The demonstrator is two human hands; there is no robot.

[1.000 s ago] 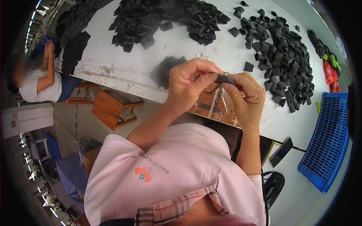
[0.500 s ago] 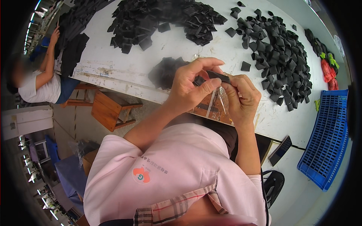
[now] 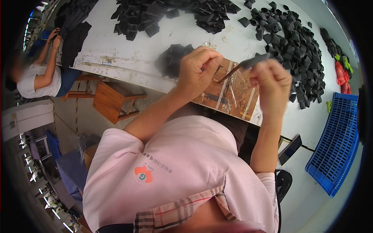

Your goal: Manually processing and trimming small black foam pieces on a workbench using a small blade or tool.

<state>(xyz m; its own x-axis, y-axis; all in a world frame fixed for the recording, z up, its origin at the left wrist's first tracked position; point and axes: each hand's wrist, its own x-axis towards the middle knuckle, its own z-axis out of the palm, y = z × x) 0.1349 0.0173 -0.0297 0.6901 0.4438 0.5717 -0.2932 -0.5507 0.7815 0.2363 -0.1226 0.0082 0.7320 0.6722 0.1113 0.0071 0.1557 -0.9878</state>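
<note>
My right hand (image 3: 272,83) is blurred by motion, over the right part of the work board. At its fingertips is a small black fabric piece (image 3: 254,61), seemingly pinched there. A narrow dark brown strip (image 3: 231,74) slants down from that piece toward the board; whether they join, I cannot tell. My left hand (image 3: 199,72) is closed with curled fingers above the board's left side. A bit of something dark shows between its fingers, too hidden to name. The brown board (image 3: 211,99), with pale tape strips and crinkled clear film, lies at the table's near edge.
A small dark heap (image 3: 171,60) sits left of my left hand. Flat black pieces (image 3: 142,17) are piled at the back; folded black pieces (image 3: 301,58) make a large heap at right. A blue plastic crate (image 3: 334,143) stands far right. Another person (image 3: 40,79) works at left, near a wooden stool (image 3: 112,103).
My hands have parted. The right hand has swung up and right with the black fabric piece, toward the folded heap. My left hand has closed and stays near its place.
</note>
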